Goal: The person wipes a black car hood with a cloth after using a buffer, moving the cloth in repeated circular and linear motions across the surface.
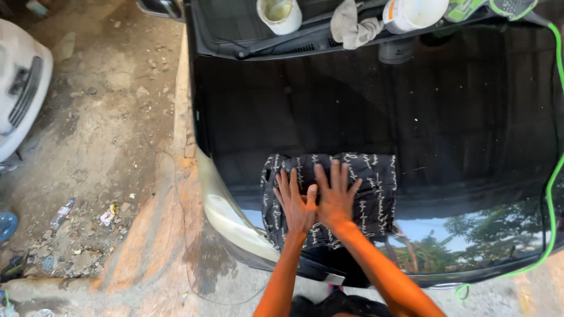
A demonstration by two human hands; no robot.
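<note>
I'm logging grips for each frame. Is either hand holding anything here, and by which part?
Nothing is gripped. The left hand and right hand lie flat, fingers spread, pressing on the middle of the folded black patterned cloth on the black car hood.

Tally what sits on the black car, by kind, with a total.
Folded black patterned cloth under both hands: 1
White tubs near the windscreen: 2
Grey rag by the wipers: 1
Green tool, partly cut off at the top edge: 1
Green cable along the right edge: 1
Total: 6
</note>
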